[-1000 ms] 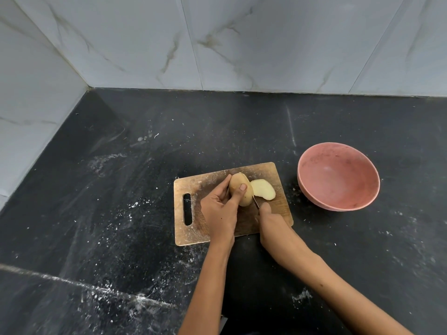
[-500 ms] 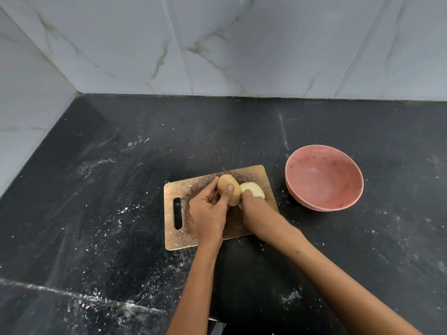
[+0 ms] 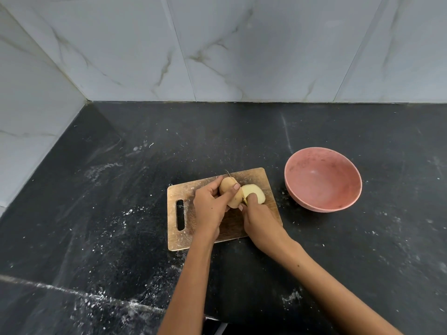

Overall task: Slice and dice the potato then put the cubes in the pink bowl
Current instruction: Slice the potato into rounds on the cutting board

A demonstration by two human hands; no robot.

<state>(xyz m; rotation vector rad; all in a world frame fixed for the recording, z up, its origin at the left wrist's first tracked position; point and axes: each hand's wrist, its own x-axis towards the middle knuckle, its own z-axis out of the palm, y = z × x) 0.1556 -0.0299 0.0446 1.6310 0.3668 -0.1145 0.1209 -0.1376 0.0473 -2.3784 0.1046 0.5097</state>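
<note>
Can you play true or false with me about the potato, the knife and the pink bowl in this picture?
1. The pink bowl has potato cubes in it. False: it holds no potato.
2. The left hand holds the potato on the cutting board. True.
3. A cut slice lies on the bowl side of the potato. True.
4. The right hand rests flat, holding nothing. False: it grips the knife, whose blade is in the potato.
5. The bowl sits on the board. False: it stands beside it on the counter.
</note>
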